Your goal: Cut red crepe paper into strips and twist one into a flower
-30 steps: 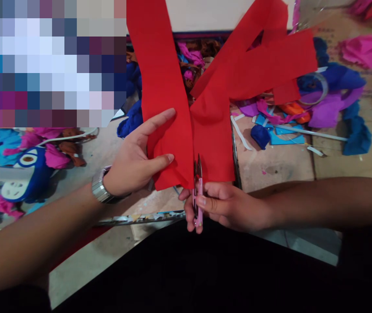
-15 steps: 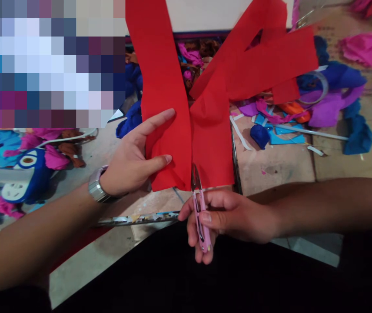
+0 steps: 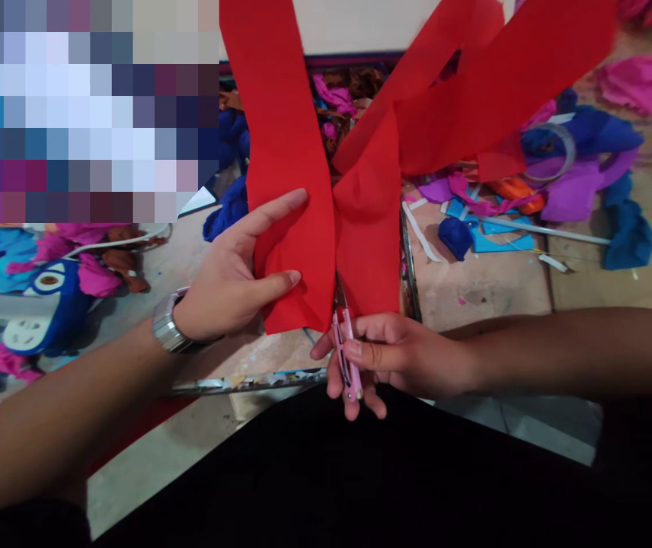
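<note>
My left hand [image 3: 234,278], with a metal watch on its wrist, pinches the lower left part of a red sheet of crepe paper [image 3: 297,152] between thumb and fingers. The paper hangs in long strips split from the bottom edge upward. My right hand [image 3: 394,354] is closed round small pink thread snips [image 3: 344,346], whose blades sit in the slit at the paper's lower edge. A right-hand strip [image 3: 509,84] of the red paper swings up toward the top right.
Scraps of blue, purple and pink paper [image 3: 577,175] litter the concrete floor [image 3: 503,289] to the right. A blue figure with eyes [image 3: 46,304] lies at the left. A thin metal strip [image 3: 246,380] lies under my hands. The top left is blurred out.
My right hand drew the snips down and back, then brought them up into the slit again. The right strips of red paper have swung up and to the right. My left hand has held still.
</note>
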Available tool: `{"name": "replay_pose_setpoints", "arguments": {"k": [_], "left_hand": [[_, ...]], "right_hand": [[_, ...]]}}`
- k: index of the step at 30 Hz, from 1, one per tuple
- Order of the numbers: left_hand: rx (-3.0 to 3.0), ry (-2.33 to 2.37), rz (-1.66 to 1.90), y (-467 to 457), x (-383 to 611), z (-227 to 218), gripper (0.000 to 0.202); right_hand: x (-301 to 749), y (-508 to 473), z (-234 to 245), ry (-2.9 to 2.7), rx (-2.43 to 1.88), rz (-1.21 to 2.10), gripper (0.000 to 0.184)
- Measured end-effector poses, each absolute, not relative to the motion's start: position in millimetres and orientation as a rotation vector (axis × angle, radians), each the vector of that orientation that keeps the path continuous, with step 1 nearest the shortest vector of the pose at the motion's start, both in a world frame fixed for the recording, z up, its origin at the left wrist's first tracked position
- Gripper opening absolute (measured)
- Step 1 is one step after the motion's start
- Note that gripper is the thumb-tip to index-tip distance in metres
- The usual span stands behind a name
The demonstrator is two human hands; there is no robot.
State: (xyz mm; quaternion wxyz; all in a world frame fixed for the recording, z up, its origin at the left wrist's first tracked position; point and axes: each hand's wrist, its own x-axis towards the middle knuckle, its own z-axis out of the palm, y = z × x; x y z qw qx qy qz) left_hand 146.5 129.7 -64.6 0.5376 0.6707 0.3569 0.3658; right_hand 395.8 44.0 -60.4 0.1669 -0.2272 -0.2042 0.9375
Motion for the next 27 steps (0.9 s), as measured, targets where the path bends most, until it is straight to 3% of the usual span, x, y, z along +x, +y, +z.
{"name": "replay_pose_setpoints", "arguments": {"k": [20, 27], "left_hand": [[1.47, 0.875, 0.785, 131, 146, -60, 0.073], [1.623, 0.938, 0.75, 128, 146, -59, 0.078]], "right_hand": [[395, 56, -69, -0.866, -0.82, 2.58, 0.028], [392, 56, -69, -0.808, -0.76, 2.563, 0.034]]}}
